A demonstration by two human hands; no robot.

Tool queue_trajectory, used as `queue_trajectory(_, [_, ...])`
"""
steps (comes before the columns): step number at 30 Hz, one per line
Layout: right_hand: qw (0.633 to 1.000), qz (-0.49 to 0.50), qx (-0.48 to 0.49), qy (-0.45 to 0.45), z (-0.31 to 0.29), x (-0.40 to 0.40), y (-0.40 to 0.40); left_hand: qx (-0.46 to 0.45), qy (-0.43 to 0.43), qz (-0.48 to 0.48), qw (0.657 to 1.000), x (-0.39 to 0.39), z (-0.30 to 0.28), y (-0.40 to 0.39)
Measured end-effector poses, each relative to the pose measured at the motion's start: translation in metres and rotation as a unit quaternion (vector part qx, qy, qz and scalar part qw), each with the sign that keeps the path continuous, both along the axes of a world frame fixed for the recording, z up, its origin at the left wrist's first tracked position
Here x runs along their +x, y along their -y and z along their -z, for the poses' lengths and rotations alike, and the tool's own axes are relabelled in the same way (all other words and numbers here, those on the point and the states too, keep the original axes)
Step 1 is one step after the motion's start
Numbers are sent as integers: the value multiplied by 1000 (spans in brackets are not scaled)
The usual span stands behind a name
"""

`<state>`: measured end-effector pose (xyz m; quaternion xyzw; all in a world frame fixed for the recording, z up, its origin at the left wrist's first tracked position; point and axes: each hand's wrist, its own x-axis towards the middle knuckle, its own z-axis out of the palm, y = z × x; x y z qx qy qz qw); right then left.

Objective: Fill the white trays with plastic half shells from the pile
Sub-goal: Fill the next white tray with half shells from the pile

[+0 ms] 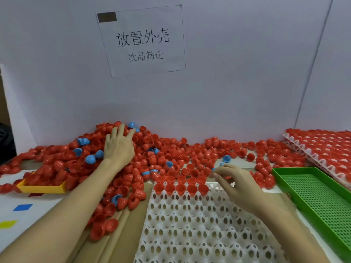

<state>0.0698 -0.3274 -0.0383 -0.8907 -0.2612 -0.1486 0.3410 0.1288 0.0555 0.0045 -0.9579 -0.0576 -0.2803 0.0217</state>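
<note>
Shells [155,154], mostly red with a few blue ones mixed in, lie heaped across the far half of the table against a white wall. At the far left, near the edge, a yellow tray [42,188] sits half buried under the heap, and beside it a white sheet [11,211] shows blue and yellow patches. The left hand [118,147] reaches far into the high part of the heap, palm down, fingers spread wide and resting on the red shells without closing on any. On the wall above hangs a paper sign [142,40] with printed characters. Near the middle lies a white tray [190,224] with rows of open cups; only its far row holds red shells, open sides up. The right hand [233,183] hovers over the tray's far right corner, thumb and forefinger drawn close together; whether they pinch a shell I cannot tell. Right of it lies a green mesh tray [319,198]. At the far right, stacked white trays [322,147] stand full of red shells.
</note>
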Motion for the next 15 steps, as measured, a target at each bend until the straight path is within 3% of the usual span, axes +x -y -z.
queue_trajectory(4, [1000, -1, -3, 2, 0, 2, 1, 58, -129, -16, 990, 22, 4, -8])
queue_trajectory(11, [1000, -2, -9, -7, 4, 3, 0, 127, -46, 66, 989, 13, 22, 4])
queue_trajectory(15, [1000, -3, -11, -9, 2, 1, 0, 87, -12, 128, 988, 3, 18, 5])
